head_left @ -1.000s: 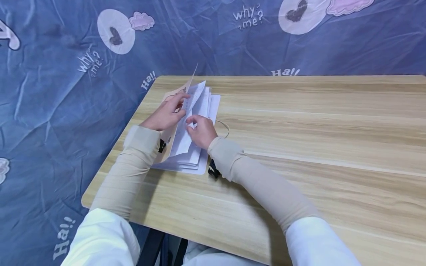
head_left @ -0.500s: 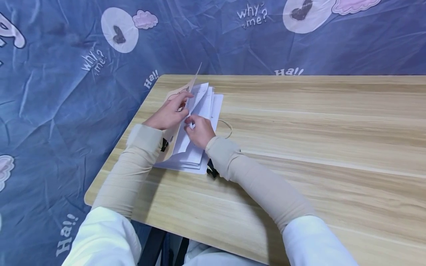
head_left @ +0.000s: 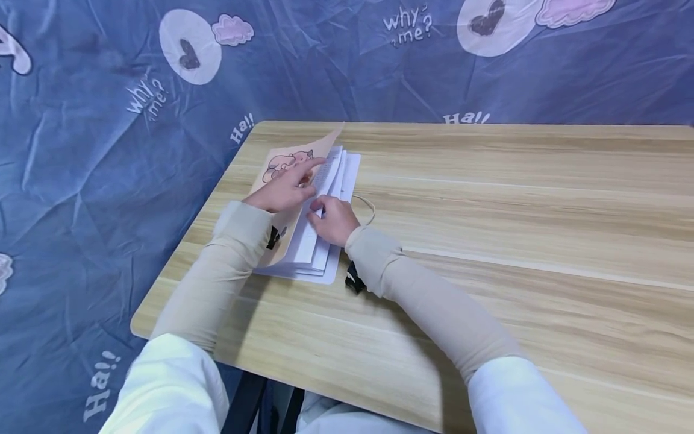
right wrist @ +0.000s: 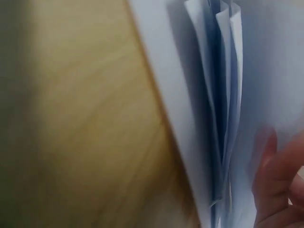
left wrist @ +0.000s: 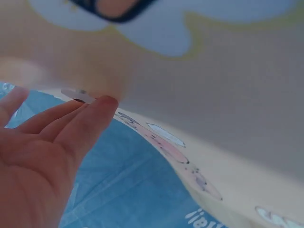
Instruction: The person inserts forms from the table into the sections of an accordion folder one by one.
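A folder with a peach, cartoon-printed cover point(head_left: 325, 142) lies partly open at the table's left end, several white papers point(head_left: 305, 248) inside it. Across the cover rests my left hand point(head_left: 282, 191), index finger extended towards the cover's free edge. The left wrist view has that hand point(left wrist: 47, 156) with fairly straight fingers touching the cover's printed side. My right hand point(head_left: 336, 222) holds the papers at their right side, thumb and fingers curled. In the right wrist view, folded white sheets point(right wrist: 235, 71) stand beside the right hand point(right wrist: 280, 185); its exact contact is partly hidden.
A thin elastic loop point(head_left: 373, 210) sticks out right of the folder. The wooden table point(head_left: 515, 241) extends far to the right. A blue printed cloth point(head_left: 336, 60) hangs behind and to the left. Black wrist-worn parts point(head_left: 355, 278) sit under the right wrist.
The cover has swung down to the right over the papers, showing more of its printed face. My left hand has moved slightly right with it. The lifted sheet now lies lower.
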`<state>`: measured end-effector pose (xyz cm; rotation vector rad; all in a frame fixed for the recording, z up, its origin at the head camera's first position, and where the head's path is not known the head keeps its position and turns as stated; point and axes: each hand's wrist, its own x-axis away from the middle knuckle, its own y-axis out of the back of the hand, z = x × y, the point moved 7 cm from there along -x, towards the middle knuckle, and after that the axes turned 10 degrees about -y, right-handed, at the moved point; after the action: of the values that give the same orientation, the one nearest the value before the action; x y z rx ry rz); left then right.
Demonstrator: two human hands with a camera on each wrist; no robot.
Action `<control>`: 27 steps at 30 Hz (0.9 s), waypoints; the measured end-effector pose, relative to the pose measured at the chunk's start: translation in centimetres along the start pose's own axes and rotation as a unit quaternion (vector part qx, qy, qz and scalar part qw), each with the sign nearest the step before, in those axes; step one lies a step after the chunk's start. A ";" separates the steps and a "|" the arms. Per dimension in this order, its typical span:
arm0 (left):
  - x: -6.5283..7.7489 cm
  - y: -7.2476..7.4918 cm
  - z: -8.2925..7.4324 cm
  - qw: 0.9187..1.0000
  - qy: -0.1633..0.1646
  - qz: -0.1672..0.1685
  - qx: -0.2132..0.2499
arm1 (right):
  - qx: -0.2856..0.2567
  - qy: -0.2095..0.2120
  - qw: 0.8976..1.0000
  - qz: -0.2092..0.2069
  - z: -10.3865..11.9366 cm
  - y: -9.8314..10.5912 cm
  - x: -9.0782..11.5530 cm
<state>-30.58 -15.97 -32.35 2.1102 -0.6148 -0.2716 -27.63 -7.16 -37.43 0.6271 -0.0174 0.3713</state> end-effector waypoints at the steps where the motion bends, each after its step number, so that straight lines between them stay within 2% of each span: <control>1: -0.1 -0.3 0.1 1.000 0.004 0.004 -0.001 | 0.000 -0.001 1.000 0.004 -0.2 0.0 0.0; 9: -1.1 -2.8 0.8 0.998 0.033 0.049 -0.036 | -0.008 -0.005 1.000 0.015 -1.4 0.6 0.6; 14: -1.7 -3.8 1.1 0.994 0.043 0.071 -0.064 | -0.005 -0.010 1.000 0.014 -2.1 1.6 0.8; 19: -2.3 -5.1 0.9 0.989 0.064 0.097 -0.093 | -0.012 -0.031 0.999 0.043 -3.3 2.9 1.0; 23: -3.0 -6.0 0.3 0.980 0.080 0.122 -0.135 | -0.016 -0.059 0.996 0.060 -4.7 5.0 1.3; 27: -4.4 -6.7 -0.8 0.971 0.062 0.128 -0.194 | -0.012 -0.073 0.996 0.040 -6.4 8.6 1.8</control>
<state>-31.79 -9.90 -37.52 1.6402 -0.6896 -0.1021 -29.54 3.52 -37.47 0.6296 -0.1868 0.4025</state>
